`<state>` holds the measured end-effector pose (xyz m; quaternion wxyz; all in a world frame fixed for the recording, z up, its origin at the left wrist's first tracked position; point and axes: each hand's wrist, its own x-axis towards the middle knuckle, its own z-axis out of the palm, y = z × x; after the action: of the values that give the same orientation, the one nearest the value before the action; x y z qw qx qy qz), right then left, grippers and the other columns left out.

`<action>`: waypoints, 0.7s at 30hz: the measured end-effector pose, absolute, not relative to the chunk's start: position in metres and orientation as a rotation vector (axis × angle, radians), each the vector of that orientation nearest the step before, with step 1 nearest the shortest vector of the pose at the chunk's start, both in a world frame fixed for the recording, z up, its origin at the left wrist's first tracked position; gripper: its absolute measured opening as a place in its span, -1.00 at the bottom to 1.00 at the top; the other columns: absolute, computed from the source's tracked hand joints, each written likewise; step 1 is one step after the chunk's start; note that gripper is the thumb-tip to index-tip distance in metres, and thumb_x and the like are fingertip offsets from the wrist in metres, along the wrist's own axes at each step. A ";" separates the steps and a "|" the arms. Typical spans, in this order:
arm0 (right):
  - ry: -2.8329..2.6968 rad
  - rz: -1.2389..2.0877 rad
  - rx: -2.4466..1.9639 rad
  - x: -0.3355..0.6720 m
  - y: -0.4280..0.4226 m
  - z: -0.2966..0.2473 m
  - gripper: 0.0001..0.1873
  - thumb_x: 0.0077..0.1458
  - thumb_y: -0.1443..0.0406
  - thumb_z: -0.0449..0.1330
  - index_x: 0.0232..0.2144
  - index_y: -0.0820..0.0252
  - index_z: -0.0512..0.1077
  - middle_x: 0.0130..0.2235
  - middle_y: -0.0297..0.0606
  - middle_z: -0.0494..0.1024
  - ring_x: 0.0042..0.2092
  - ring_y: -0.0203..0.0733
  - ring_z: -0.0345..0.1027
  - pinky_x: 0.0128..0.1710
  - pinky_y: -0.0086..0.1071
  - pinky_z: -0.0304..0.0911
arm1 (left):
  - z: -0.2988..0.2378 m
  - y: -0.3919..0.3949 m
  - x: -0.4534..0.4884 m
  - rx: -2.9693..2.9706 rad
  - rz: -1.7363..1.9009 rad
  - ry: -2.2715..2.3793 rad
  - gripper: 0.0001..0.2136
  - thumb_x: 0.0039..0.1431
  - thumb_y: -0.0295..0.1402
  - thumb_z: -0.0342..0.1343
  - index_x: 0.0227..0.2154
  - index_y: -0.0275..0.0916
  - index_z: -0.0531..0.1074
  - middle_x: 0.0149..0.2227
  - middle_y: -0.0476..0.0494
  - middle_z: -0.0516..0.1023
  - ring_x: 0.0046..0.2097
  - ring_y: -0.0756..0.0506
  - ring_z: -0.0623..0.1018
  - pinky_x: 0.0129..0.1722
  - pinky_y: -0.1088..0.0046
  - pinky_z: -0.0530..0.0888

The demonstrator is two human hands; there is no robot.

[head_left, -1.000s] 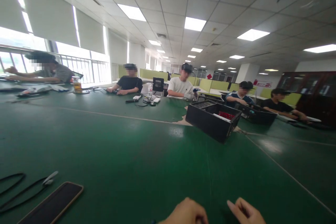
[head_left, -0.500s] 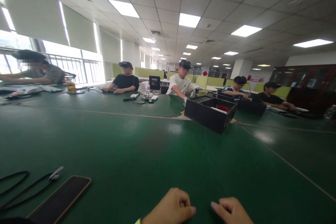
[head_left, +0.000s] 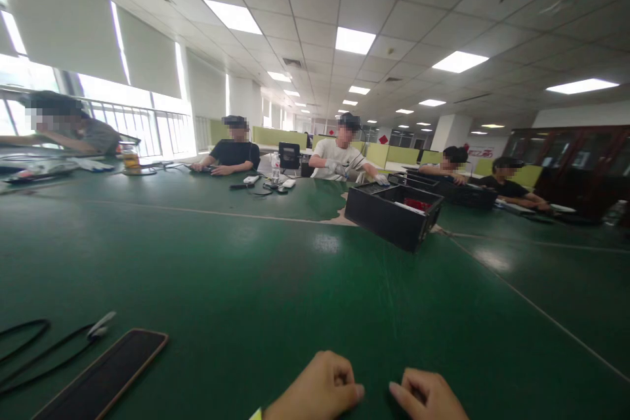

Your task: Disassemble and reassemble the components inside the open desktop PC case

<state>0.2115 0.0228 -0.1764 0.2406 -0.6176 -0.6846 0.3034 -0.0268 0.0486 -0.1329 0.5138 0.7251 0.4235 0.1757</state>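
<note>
Bare left grip (head_left: 337,386): curled closed.
Bare right grip (head_left: 418,395): curled closed, near left grip.
Smooth green counter (head_left: 246,289): beneath both grips.
Flat dark tan-edged phone (head_left: 101,377): left of left grip, apart.
Black open-topped box (head_left: 384,220): well beyond right grip.

Yellow-green edging (head_left: 256,414) (cuff or band, unclear) at left wrist (head_left: 276,409).

More of our left hand (head_left: 322,382) and right hand (head_left: 427,395) shows than 1 second ago, and we have a narrower gap between the 2. The white-shirted co-worker (head_left: 339,156), reaching for the black case (head_left: 386,215) 0.5 seconds ago, now has that glove at the chest and the other by its far side. We also now see a clear bottle (head_left: 615,212).
</note>
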 end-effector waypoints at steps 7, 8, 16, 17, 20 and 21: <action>-0.703 0.943 -1.328 0.226 0.012 -0.151 -0.14 -0.06 -0.25 0.01 0.13 0.14 0.09 0.04 -0.06 0.31 -0.07 0.02 0.34 -0.28 -0.23 0.37 | -0.142 0.052 -0.028 1.665 0.624 1.011 -0.63 0.13 -0.02 0.00 -0.24 -0.27 0.33 -0.53 0.12 0.22 -0.49 0.07 0.20 -0.53 0.56 0.13; -0.734 0.825 -1.341 0.227 0.008 -0.149 -0.10 -0.06 -0.24 0.01 0.18 0.15 0.00 0.13 -0.01 0.21 0.06 0.10 0.25 -0.13 -0.13 0.34 | -0.143 0.052 -0.028 1.654 0.653 1.018 -0.59 0.15 0.01 -0.03 -0.17 -0.26 0.30 -0.50 0.10 0.25 -0.47 0.06 0.24 -0.50 0.56 0.17; -1.874 0.067 -1.911 0.209 0.004 -0.177 -0.32 0.09 -0.01 0.05 0.19 0.16 0.18 0.26 -0.07 0.10 0.25 0.17 -0.08 0.17 0.00 -0.02 | -0.142 0.045 -0.024 1.862 0.632 1.101 -0.58 0.10 -0.18 0.08 0.00 -0.24 0.25 -0.47 0.09 0.33 -0.42 0.02 0.32 -0.42 0.51 0.18; -1.892 0.072 -1.946 0.210 0.007 -0.178 -0.38 0.12 0.01 0.01 0.16 0.18 0.22 0.21 -0.07 0.19 0.21 0.14 0.01 0.14 -0.04 0.03 | -0.141 0.044 -0.024 1.862 0.626 1.098 -0.60 0.10 -0.20 0.08 -0.02 -0.24 0.27 -0.47 0.09 0.33 -0.42 0.02 0.31 -0.41 0.51 0.17; -1.869 0.049 -2.000 0.221 0.016 -0.173 -0.53 0.18 0.12 -0.06 0.05 0.20 0.33 0.03 -0.08 0.39 0.04 0.01 0.25 0.02 -0.17 0.15 | -0.141 0.046 -0.024 1.840 0.632 1.090 -0.66 0.11 -0.22 0.06 -0.08 -0.25 0.30 -0.49 0.10 0.30 -0.43 0.02 0.30 -0.42 0.51 0.17; -1.867 0.077 -2.013 0.225 0.020 -0.170 -0.58 0.18 0.17 -0.07 -0.01 0.19 0.37 -0.04 -0.10 0.44 -0.03 -0.04 0.30 -0.04 -0.22 0.19 | -0.142 0.047 -0.024 1.831 0.640 1.084 -0.67 0.11 -0.22 0.06 -0.09 -0.26 0.31 -0.50 0.10 0.30 -0.44 0.03 0.29 -0.42 0.51 0.17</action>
<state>0.2253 0.0197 -0.1698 0.1960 -0.7186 -0.6666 0.0275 -0.0244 0.0468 -0.1420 0.4437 0.7386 0.4371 0.2582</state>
